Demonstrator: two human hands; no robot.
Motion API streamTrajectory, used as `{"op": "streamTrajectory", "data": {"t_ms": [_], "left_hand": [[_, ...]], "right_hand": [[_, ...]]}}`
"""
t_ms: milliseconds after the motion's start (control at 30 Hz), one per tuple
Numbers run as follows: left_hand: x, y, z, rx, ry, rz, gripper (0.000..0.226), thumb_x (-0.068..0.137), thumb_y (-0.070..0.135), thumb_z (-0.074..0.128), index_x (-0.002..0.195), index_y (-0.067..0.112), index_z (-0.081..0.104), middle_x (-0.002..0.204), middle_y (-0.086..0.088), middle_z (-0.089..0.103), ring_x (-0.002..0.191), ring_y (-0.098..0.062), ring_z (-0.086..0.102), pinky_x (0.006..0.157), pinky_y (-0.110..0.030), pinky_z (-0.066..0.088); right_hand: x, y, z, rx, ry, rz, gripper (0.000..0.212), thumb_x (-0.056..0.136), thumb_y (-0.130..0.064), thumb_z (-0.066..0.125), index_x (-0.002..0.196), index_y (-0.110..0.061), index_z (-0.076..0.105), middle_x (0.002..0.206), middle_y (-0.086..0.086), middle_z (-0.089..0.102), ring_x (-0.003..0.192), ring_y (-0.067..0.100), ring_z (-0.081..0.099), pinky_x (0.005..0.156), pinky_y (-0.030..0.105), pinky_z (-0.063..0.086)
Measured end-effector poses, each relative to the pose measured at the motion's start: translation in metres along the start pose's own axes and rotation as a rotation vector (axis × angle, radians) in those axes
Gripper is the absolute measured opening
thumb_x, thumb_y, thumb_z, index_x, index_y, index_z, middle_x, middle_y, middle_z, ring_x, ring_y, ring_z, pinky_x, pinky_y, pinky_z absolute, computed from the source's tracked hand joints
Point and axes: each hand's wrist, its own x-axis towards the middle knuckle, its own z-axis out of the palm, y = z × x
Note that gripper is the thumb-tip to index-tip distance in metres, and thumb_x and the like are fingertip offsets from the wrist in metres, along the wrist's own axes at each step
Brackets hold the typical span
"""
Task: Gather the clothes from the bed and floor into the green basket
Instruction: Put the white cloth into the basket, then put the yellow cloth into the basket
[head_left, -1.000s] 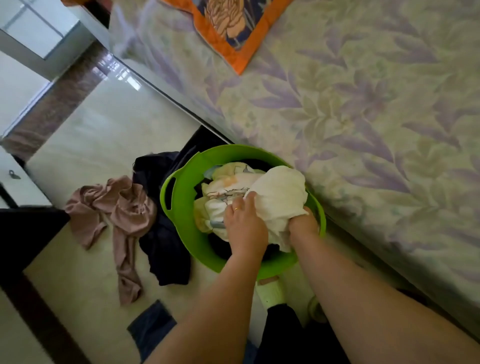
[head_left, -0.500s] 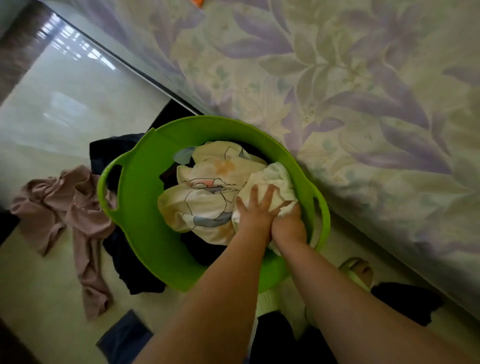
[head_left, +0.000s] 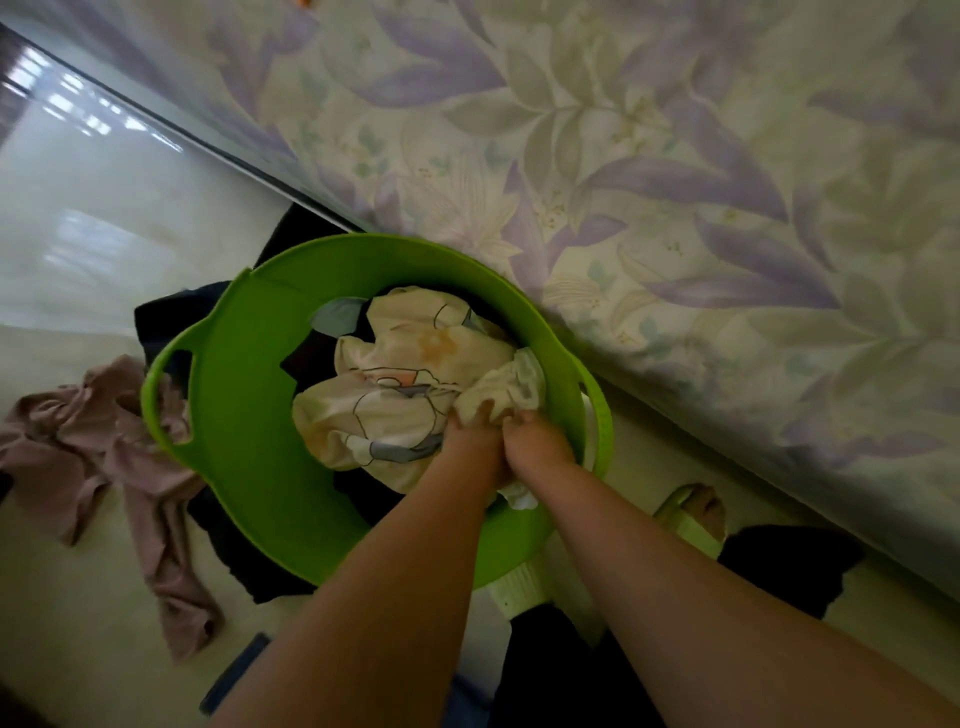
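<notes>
My left hand (head_left: 470, 441) and right hand (head_left: 537, 441) have sunk deeper into the green basket (head_left: 244, 441), fingers pressing the white cloth (head_left: 511, 387) down; pink garment (head_left: 88, 447) left of them remains.

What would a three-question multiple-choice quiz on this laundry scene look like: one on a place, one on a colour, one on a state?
1. Where does the pink garment lie?
A. on the bed
B. on the floor left of the green basket
C. inside the basket

2. What colour is the bedsheet pattern?
A. purple leaves
B. red stripes
C. blue dots

3. What are the left hand and right hand doing?
A. hanging idle
B. lifting the basket
C. pressing the white cloth down into the basket

Answers: 1 B, it sprawls on the tiles beside the rim. 2 A, purple leaves cover the pale sheet. 3 C, both hands sit on the cloth inside the basket.
</notes>
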Motion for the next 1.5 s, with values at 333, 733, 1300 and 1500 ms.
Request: {"op": "streamTrajectory", "data": {"t_ms": [333, 733, 1300, 1500], "left_hand": [[-0.113, 0.013, -0.074, -0.298, 0.255, -0.114, 0.040, 0.098, 0.012, 0.043, 0.137, 0.009, 0.044, 0.138, -0.012, 0.053, 0.124, -0.028, 0.055, 0.100, -0.037, 0.044], [-0.165, 0.182, -0.237, -0.247, 0.507, 0.091, 0.040, 0.102, 0.019, 0.036, 0.142, 0.017, 0.040, 0.136, -0.012, 0.056, 0.122, -0.029, 0.056, 0.104, -0.038, 0.044], [-0.157, 0.568, -0.362, -0.581, 0.221, 0.480, 0.066, 0.093, 0.022, 0.053, 0.152, 0.021, 0.021, 0.134, -0.017, 0.055, 0.102, -0.033, 0.066, 0.078, -0.032, 0.054], [-0.132, 0.622, -0.368, -0.741, 0.101, 0.450, 0.062, 0.097, 0.016, 0.050, 0.151, 0.020, 0.019, 0.113, -0.018, 0.058, 0.086, -0.030, 0.057, 0.058, -0.025, 0.039]], "right_hand": [[-0.101, -0.034, -0.070, 0.304, 0.042, -0.049, 0.040, 0.101, -0.027, 0.033, 0.128, -0.008, 0.055, 0.134, 0.017, 0.054, 0.121, 0.033, 0.052, 0.098, 0.034, 0.041], [-0.167, 0.052, -0.277, 0.765, 0.341, -0.106, 0.039, 0.093, -0.016, 0.050, 0.131, -0.011, 0.055, 0.132, 0.010, 0.057, 0.119, 0.026, 0.056, 0.092, 0.026, 0.041], [-0.199, 0.374, -0.527, 0.638, 1.028, 0.210, 0.040, 0.091, -0.010, 0.049, 0.127, -0.024, 0.057, 0.151, 0.004, 0.029, 0.122, 0.026, 0.052, 0.097, 0.031, 0.045], [-0.176, 0.448, -0.566, 0.423, 0.847, 0.347, 0.041, 0.095, -0.020, 0.048, 0.137, -0.019, 0.051, 0.159, 0.012, 0.014, 0.138, 0.027, 0.035, 0.109, 0.029, 0.033]]}}
